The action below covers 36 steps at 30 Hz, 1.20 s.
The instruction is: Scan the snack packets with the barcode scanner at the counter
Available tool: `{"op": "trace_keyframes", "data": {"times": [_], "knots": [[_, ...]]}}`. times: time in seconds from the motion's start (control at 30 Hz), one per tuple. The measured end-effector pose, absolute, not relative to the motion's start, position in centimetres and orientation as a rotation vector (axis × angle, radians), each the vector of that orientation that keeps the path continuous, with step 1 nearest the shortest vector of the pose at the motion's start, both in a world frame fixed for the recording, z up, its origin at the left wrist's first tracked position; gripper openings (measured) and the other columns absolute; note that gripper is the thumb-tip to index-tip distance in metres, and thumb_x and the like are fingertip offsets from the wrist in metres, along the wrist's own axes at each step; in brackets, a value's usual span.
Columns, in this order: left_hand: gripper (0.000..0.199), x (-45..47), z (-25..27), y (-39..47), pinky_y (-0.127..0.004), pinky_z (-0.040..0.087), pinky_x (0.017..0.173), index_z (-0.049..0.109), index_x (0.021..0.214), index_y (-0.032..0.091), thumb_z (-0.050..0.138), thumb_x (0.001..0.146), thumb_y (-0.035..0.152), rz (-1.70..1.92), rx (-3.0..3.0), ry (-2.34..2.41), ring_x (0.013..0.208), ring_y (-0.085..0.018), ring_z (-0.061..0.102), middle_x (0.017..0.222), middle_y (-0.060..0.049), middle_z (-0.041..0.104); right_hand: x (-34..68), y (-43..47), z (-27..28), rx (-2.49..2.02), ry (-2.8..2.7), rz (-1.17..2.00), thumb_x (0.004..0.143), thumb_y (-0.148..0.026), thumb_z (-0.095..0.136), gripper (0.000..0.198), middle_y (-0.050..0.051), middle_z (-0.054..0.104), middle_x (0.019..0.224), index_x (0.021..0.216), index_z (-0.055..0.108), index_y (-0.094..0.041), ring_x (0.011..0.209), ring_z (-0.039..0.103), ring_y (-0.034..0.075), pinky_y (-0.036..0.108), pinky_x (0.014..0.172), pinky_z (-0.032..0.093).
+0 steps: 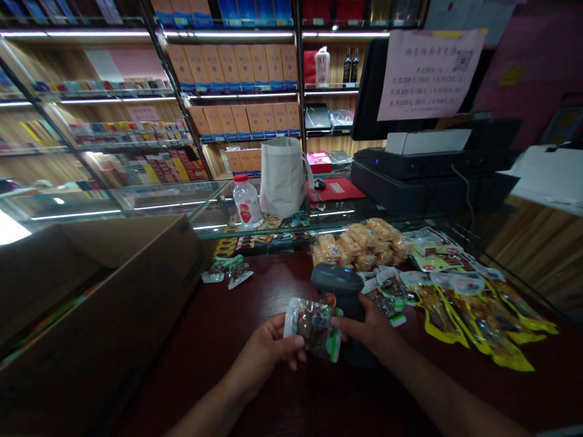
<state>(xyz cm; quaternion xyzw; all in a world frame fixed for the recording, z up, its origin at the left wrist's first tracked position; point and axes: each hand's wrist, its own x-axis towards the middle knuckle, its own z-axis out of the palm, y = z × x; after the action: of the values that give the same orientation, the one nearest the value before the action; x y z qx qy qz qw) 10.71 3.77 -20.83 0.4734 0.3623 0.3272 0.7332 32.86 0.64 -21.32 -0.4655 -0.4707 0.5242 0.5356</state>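
Observation:
Both my hands are closed on a small clear snack packet (314, 328) with a white end, a green edge and dark pieces inside. My left hand (273, 346) pinches its white left end, thumb on top. My right hand (364, 331) has its thumb on the packet's green right edge; its other fingers are partly hidden. Directly behind the packet a dark grey barcode scanner (337, 280) stands upright, close to my right hand. Similar small packets (387, 291) lie just right of the scanner, and a few more packets (228, 270) lie further left on the dark red counter (218, 364).
A large open cardboard box (136, 303) fills the left. Wrapped bread-like snacks (359, 243) and yellow-edged meat packs (473, 309) cover the right side. Behind, a glass ledge holds a bottle (246, 206), a white tote bag (283, 179) and a black cash-register unit (410, 176).

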Motion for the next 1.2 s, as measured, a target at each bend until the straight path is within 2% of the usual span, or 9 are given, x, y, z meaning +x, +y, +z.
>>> {"op": "trace_keyframes", "data": {"times": [0.13,0.33,0.43,0.5,0.6,0.7,0.93,1.2], "knots": [[0.042,10.3,-20.5,3.7,-0.017,0.046,0.040,0.071,0.080,0.013,0.091,0.058,0.042,0.634,0.984,0.800,0.048,-0.011,0.062,0.067,-0.006,0.073,32.9,0.6,-21.1,-1.053,-1.092,1.298,0.070,-0.044,0.087,0.050,-0.003,0.066,0.070,0.104,0.064,-0.017,0.052,0.055,0.013,0.026,0.054,0.047],[0.034,9.9,-20.4,3.6,-0.020,0.049,0.043,0.071,0.073,0.013,0.086,0.066,0.043,0.582,1.074,0.779,0.046,-0.013,0.064,0.066,-0.008,0.075,33.2,0.7,-21.1,-1.043,-1.086,1.287,0.071,-0.044,0.086,0.050,-0.005,0.062,0.064,0.105,0.063,-0.016,0.052,0.055,0.013,0.025,0.053,0.045],[0.034,9.7,-20.6,4.0,-0.021,0.050,0.044,0.072,0.070,0.013,0.085,0.067,0.044,0.686,1.117,0.839,0.046,-0.013,0.063,0.065,-0.008,0.074,33.3,0.8,-21.1,-1.070,-1.112,1.250,0.076,-0.047,0.084,0.046,-0.004,0.062,0.057,0.103,0.063,-0.015,0.051,0.055,0.014,0.026,0.053,0.044],[0.034,9.5,-20.7,4.4,-0.021,0.051,0.045,0.072,0.068,0.012,0.085,0.066,0.044,0.825,1.121,0.921,0.048,-0.013,0.063,0.065,-0.007,0.074,33.5,0.9,-21.1,-1.083,-1.123,1.225,0.081,-0.051,0.079,0.045,-0.002,0.064,0.061,0.103,0.062,-0.016,0.053,0.055,0.015,0.026,0.054,0.043],[0.032,9.1,-20.3,4.9,-0.021,0.052,0.049,0.073,0.071,0.012,0.085,0.066,0.042,0.997,1.122,1.038,0.051,-0.012,0.063,0.067,-0.006,0.074,33.5,1.0,-20.8,-1.077,-1.138,1.223,0.087,-0.059,0.070,0.044,0.000,0.066,0.070,0.096,0.060,-0.018,0.054,0.056,0.014,0.026,0.053,0.043],[0.029,8.7,-19.8,5.3,-0.022,0.053,0.052,0.074,0.077,0.012,0.083,0.067,0.038,1.085,1.129,1.103,0.055,-0.013,0.064,0.072,-0.007,0.076,33.1,0.7,-20.5,-1.059,-1.175,1.244,0.090,-0.063,0.063,0.045,-0.001,0.062,0.065,0.086,0.060,-0.018,0.051,0.055,0.014,0.025,0.050,0.041],[0.031,8.8,-19.9,5.7,-0.023,0.054,0.054,0.073,0.081,0.012,0.081,0.066,0.038,1.137,1.127,1.154,0.057,-0.014,0.066,0.073,-0.007,0.076,32.3,0.0,-21.1,-1.013,-1.342,1.269,0.095,-0.061,0.056,0.043,-0.001,0.063,0.072,0.090,0.056,-0.018,0.052,0.056,0.012,0.024,0.051,0.042],[0.028,8.5,-20.1,5.8,-0.024,0.053,0.056,0.073,0.080,0.012,0.077,0.070,0.038,1.147,1.207,1.196,0.058,-0.015,0.066,0.073,-0.007,0.076,32.4,0.1,-20.8,-1.031,-1.398,1.243,0.096,-0.061,0.053,0.044,-0.003,0.060,0.068,0.090,0.056,-0.018,0.051,0.057,0.012,0.024,0.051,0.042]]}}
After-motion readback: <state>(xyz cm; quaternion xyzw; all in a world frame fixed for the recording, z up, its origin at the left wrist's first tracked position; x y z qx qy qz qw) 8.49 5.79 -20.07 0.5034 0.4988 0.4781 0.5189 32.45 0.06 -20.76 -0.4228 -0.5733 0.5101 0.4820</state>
